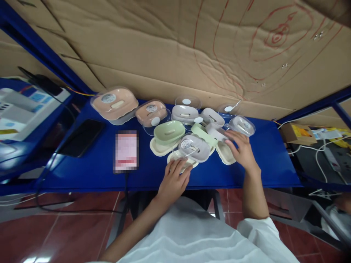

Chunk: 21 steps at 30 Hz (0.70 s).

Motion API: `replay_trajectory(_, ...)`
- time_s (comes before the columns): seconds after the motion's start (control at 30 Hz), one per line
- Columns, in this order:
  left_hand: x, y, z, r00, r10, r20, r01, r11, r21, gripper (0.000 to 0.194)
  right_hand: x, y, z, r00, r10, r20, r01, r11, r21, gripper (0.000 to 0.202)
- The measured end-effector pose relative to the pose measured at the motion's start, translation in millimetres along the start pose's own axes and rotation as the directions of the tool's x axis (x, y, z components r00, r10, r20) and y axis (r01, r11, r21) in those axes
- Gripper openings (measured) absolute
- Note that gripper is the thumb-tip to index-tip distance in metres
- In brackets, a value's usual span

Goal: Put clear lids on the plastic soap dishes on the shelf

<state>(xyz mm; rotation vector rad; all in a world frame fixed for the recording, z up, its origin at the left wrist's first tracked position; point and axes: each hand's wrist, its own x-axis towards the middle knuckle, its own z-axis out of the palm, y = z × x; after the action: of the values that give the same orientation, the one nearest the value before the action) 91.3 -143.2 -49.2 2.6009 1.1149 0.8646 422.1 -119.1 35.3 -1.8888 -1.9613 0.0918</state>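
Observation:
My right hand (pixel 242 150) grips a tilted pale lilac soap dish piece (pixel 216 132) between thumb and fingers. Beneath it lies a cream oval tray (pixel 226 153). My left hand (pixel 174 179) has its fingers spread, with the tips at a cream tray (pixel 192 165). Just above that tray sits a lilac soap dish (pixel 201 150) under a clear lid with a round white label. A green soap dish (pixel 170 132) rests on another cream tray (pixel 159 148) to the left. Between the hands is a green piece (pixel 204 134), partly covered.
Peach soap dishes (pixel 116 104) stand at the back left, with lilac dishes (pixel 185 114) and loose clear lids (pixel 228 109) along the back. A black phone (pixel 82 138) and a blurred-out screen (pixel 126 150) lie left. A cardboard wall (pixel 153 47) closes the blue table's (pixel 263 164) rear.

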Motion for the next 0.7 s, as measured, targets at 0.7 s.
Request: replay_trajectory(0.7, 2.6, 0.0, 0.5, 1.000, -0.017, -0.001, 0.017, 1.000, -0.008, 0.027, 30.1, 164.1, 11.2, 0.954, 0.231, -0.191, -0.231, 0.973, 0.024, 0.064)
